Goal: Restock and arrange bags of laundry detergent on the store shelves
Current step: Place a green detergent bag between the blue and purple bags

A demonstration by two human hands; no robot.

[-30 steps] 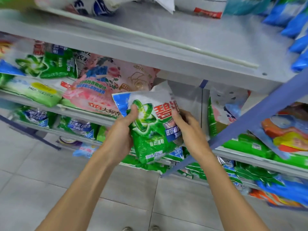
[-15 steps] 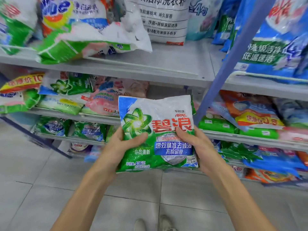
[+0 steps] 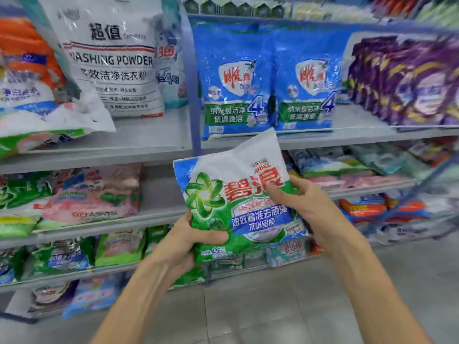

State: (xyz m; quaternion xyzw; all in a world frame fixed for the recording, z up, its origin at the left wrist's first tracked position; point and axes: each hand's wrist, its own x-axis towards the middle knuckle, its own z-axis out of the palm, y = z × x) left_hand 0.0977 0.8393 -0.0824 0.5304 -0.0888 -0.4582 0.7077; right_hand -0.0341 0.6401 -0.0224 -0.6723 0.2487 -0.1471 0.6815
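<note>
A green, blue and white Ariel detergent bag (image 3: pixel 238 202) is held up in front of the shelves, tilted a little to the right. My left hand (image 3: pixel 186 242) grips its lower left corner, thumb across the front. My right hand (image 3: pixel 305 207) grips its right edge, thumb on the red lettering. The bag's top sits level with the edge of the grey upper shelf (image 3: pixel 154 137), which has bare room between a large white washing powder bag (image 3: pixel 111 58) and two blue bags (image 3: pixel 268 80).
A blue upright post (image 3: pixel 191 83) divides the shelving bays. Purple bags (image 3: pixel 407 80) stand at the upper right. Pink bags (image 3: pixel 92 194) and green bags (image 3: pixel 64 256) fill the lower left shelves. Grey tiled floor (image 3: pixel 248 306) lies below.
Both hands raised the Ariel bag from the lower shelf level and shifted it right. The view tilted upward, bringing the upper shelf and blue bags into sight.
</note>
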